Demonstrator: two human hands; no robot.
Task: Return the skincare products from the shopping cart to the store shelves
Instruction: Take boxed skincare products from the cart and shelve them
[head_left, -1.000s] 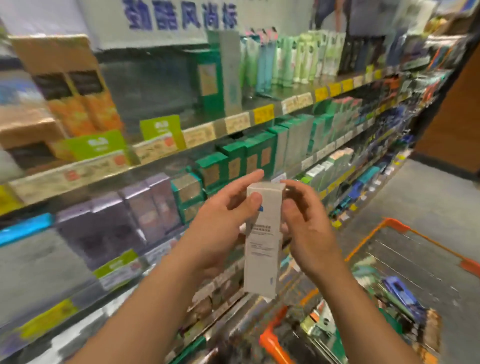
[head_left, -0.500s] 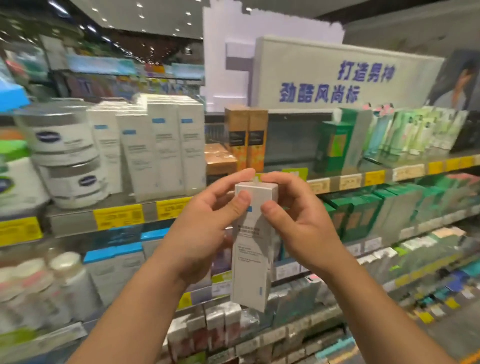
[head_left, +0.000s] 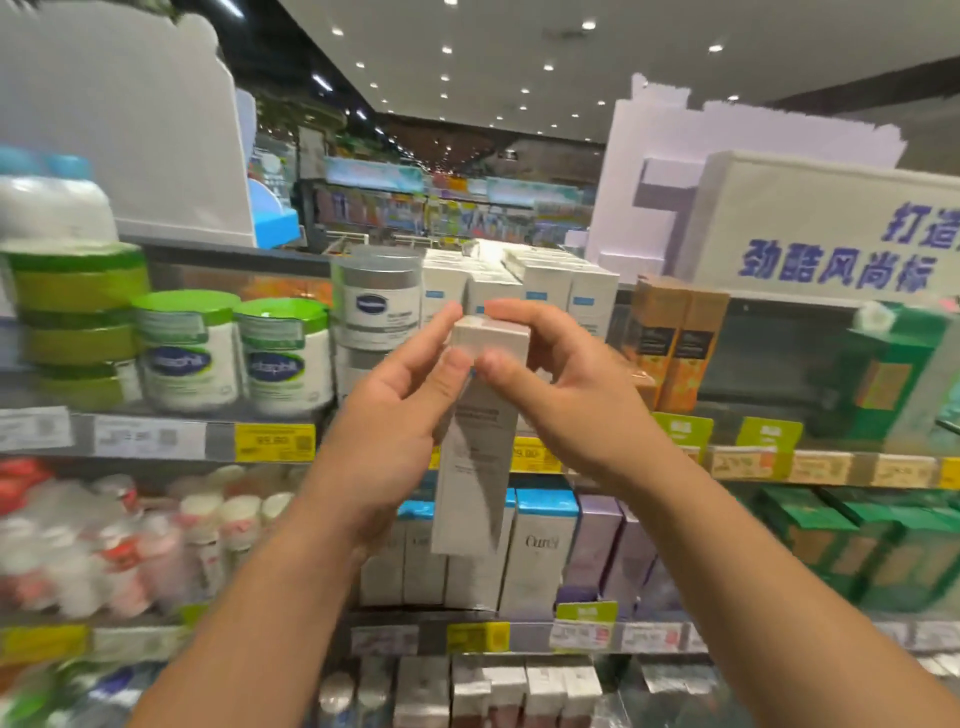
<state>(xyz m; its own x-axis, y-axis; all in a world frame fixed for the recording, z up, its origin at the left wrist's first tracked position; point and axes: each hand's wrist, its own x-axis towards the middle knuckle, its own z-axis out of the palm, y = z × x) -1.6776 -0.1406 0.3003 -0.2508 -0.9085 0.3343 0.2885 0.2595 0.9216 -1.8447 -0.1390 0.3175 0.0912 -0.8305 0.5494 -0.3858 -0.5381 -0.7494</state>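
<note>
I hold a tall white skincare box (head_left: 475, 467) upright in front of the shelves. My left hand (head_left: 395, 415) grips its upper left side, thumb on the front near the top. My right hand (head_left: 566, 389) pinches the top right corner from the other side. Directly behind the box, on the upper shelf (head_left: 218, 441), stands a row of matching white boxes with small blue labels (head_left: 540, 280). The shopping cart is out of view.
Green-lidded cream jars (head_left: 236, 353) and a grey-lidded white jar (head_left: 379, 296) stand left of the white boxes. Orange boxes (head_left: 675, 343) and green boxes (head_left: 893, 374) stand to the right. One shelf down are blue-topped white boxes (head_left: 540, 551) and purple boxes (head_left: 597, 540).
The view swung up and left from the cart and green boxes to the upper shelf. Both hands kept hold of the white box, which now sits in front of the matching white boxes.
</note>
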